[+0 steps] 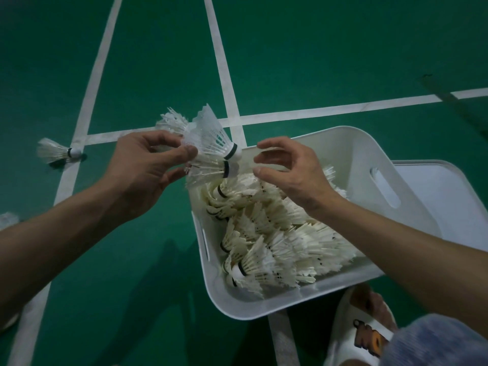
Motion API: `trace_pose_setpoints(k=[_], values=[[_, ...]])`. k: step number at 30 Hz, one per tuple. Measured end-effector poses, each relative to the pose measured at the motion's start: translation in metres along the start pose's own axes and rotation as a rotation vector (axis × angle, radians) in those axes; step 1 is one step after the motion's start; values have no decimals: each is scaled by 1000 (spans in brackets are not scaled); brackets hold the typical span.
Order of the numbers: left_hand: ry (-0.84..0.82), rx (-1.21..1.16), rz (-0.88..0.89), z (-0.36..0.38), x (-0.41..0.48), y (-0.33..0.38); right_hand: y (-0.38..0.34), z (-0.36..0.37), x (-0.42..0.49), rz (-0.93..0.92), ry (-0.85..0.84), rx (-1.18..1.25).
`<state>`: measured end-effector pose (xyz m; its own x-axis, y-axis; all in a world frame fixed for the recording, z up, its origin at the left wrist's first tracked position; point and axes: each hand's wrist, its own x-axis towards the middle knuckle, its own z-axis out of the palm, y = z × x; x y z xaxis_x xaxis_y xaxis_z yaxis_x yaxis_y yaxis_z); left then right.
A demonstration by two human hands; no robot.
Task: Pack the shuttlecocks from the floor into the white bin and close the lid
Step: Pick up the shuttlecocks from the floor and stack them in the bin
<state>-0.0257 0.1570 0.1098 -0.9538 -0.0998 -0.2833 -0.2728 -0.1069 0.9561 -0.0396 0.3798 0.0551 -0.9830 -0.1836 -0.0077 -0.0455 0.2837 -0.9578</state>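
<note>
My left hand (142, 165) pinches a small bunch of white shuttlecocks (211, 146) by their feathers, corks pointing right, just over the left rim of the white bin (343, 143). My right hand (287, 170) hovers beside the corks with fingers loosely curled and holds nothing. The bin holds several rows of stacked shuttlecocks (272, 239). One loose shuttlecock (59, 152) lies on the green floor at the left, on a white line. Another shuttlecock (8, 220) shows partly at the far left edge behind my forearm.
The bin's white lid (446, 196) lies flat on the floor to the right, behind the bin. A foot in a white sandal (361, 331) stands at the bottom right beside the bin. White court lines (224, 64) cross the green floor.
</note>
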Motion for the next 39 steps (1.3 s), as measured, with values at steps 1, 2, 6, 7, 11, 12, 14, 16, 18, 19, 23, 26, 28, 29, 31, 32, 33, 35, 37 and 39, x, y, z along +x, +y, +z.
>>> trace_pose_setpoints(k=[1,2,6,7,11,12,14,16,18,19,23,26,28,29,31,32,33,35,37,39], values=[[-14,7,-10,1,1,0,-2,0,0,-11,5,-9],[-27,14,-16,2,2,1,-5,0,1,-31,5,-24],[-49,54,5,1,7,4,-24,6,9,-120,-70,-97],[-55,62,15,1,8,5,-30,9,13,-142,-87,-124],[-83,77,4,-1,9,5,-41,20,23,-176,-128,-130],[-82,81,-11,-3,9,5,-42,22,24,-173,-135,-131],[-88,108,-25,-7,9,4,-41,26,23,-164,-131,-128],[-110,123,-25,-14,9,6,-38,28,21,-149,-113,-92],[-126,124,-36,-21,9,7,-34,29,20,-119,-87,-29],[-128,123,-40,-24,8,8,-32,29,19,-97,-68,5],[-120,113,-17,-33,4,11,-25,30,20,-21,-3,64],[-96,121,-27,-44,3,15,-21,33,19,15,-9,47],[-90,116,-34,-51,3,18,-18,36,18,21,-11,38],[-94,103,-45,-53,3,19,-18,37,17,15,-11,34],[-124,73,-70,-52,1,19,-14,37,14,15,-6,39],[-150,66,-77,-50,-1,18,-12,37,12,22,-1,52],[-179,66,-82,-47,-2,17,-10,36,9,30,5,64],[-222,66,-106,-40,-4,15,-6,34,4,32,24,67],[-248,52,-133,-33,-4,14,-3,30,1,33,57,56],[-278,57,-140,-27,-3,13,-1,27,1,40,91,63]])
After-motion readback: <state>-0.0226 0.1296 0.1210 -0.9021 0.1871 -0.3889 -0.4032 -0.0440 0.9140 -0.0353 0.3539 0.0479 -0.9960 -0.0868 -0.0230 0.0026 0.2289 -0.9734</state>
